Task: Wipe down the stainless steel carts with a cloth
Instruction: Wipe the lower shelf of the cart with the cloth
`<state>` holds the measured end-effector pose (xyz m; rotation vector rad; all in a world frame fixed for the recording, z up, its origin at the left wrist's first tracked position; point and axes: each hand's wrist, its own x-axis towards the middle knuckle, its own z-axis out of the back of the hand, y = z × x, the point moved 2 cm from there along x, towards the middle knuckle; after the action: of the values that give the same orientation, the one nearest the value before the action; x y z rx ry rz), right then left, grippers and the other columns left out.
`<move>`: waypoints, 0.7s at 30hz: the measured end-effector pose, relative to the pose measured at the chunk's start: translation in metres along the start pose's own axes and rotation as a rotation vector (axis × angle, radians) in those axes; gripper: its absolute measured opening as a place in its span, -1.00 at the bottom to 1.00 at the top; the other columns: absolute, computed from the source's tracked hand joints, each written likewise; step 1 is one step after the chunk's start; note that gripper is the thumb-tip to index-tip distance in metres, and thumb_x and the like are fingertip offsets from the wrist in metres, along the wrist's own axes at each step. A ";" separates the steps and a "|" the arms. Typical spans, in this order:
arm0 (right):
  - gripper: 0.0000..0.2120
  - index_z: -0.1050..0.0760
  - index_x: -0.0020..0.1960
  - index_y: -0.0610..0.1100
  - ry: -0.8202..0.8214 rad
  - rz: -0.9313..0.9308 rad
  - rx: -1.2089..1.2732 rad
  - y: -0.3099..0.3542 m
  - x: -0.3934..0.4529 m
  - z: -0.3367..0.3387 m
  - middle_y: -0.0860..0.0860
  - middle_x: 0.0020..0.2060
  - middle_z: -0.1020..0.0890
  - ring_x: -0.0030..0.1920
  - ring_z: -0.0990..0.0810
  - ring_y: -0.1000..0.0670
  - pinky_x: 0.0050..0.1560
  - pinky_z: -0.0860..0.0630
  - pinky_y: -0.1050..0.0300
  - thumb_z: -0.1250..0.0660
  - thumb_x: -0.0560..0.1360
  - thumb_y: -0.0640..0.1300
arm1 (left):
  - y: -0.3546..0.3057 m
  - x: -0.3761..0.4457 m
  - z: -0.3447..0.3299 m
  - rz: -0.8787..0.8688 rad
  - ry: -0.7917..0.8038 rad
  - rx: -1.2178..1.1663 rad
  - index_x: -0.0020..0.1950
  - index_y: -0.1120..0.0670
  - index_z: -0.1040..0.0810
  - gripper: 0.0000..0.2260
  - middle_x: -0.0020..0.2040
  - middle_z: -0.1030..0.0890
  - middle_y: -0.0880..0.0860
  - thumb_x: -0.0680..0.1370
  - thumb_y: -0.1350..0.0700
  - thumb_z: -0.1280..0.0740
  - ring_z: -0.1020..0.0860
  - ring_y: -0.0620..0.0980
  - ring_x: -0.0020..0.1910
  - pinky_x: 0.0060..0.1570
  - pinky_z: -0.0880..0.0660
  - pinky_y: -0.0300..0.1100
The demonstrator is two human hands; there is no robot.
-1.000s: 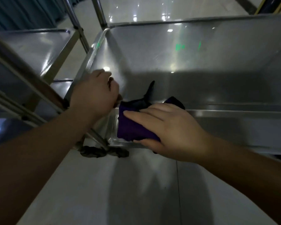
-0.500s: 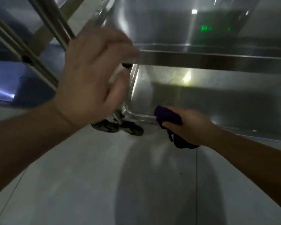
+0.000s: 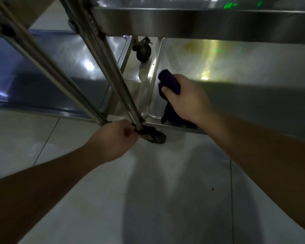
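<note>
The stainless steel cart in front of me has a lower shelf [image 3: 236, 71] and an upper shelf edge [image 3: 183, 22] above it. My right hand [image 3: 185, 97] grips a bunched purple cloth [image 3: 169, 81] over the lower shelf's near left corner, and the cloth's tail hangs down to the shelf rim. My left hand [image 3: 113, 138] is curled round the foot of the cart's corner leg [image 3: 123, 88], just above the near caster [image 3: 153, 135].
A second steel cart [image 3: 51, 67] stands close on the left, its legs crossing the view diagonally. Another caster [image 3: 143, 51] shows between the two carts. Pale tiled floor [image 3: 148, 199] fills the foreground.
The view dropped from the upper shelf to the lower one. My right hand carried the cloth down onto the lower shelf. My left hand left the upper corner and took hold of the leg's foot.
</note>
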<state>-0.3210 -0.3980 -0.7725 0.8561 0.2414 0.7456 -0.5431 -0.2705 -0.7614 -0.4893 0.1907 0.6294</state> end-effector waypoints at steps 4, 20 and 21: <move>-0.57 -0.42 0.44 0.03 -0.070 0.009 -0.034 0.015 0.029 -0.038 0.12 -0.08 -0.57 -0.13 -0.56 0.04 -0.25 -0.39 0.22 -0.24 0.64 0.19 | 0.015 0.019 0.007 0.124 -0.204 -0.230 -0.05 -0.02 -0.48 -0.71 -0.17 -0.58 -0.01 0.52 -0.17 -0.47 -0.56 -0.03 -0.22 -0.31 -0.41 -0.13; -0.49 -0.19 0.63 -0.04 0.010 -0.358 -0.513 -0.116 -0.043 0.063 -0.15 0.56 -0.34 0.59 -0.24 -0.22 0.53 -0.28 -0.24 -0.09 0.71 0.06 | -0.034 0.072 -0.003 -0.076 -0.575 -1.135 -0.46 -0.06 -0.49 -0.81 -0.51 -0.45 0.00 0.36 0.08 -0.34 -0.47 0.07 -0.48 -0.38 -0.43 -0.11; -0.47 -0.16 0.64 -0.08 -0.036 -0.436 -0.508 -0.116 -0.034 0.060 -0.14 0.59 -0.30 0.62 -0.15 -0.21 0.56 -0.23 -0.25 -0.07 0.72 0.06 | -0.037 0.073 -0.004 -0.077 -0.578 -1.133 -0.46 -0.03 -0.47 -0.82 -0.52 -0.45 0.03 0.35 0.07 -0.33 -0.46 0.05 -0.49 -0.41 -0.41 -0.15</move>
<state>-0.2598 -0.5056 -0.8247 0.3135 0.1853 0.3535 -0.4632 -0.2608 -0.7741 -1.3581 -0.7813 0.7415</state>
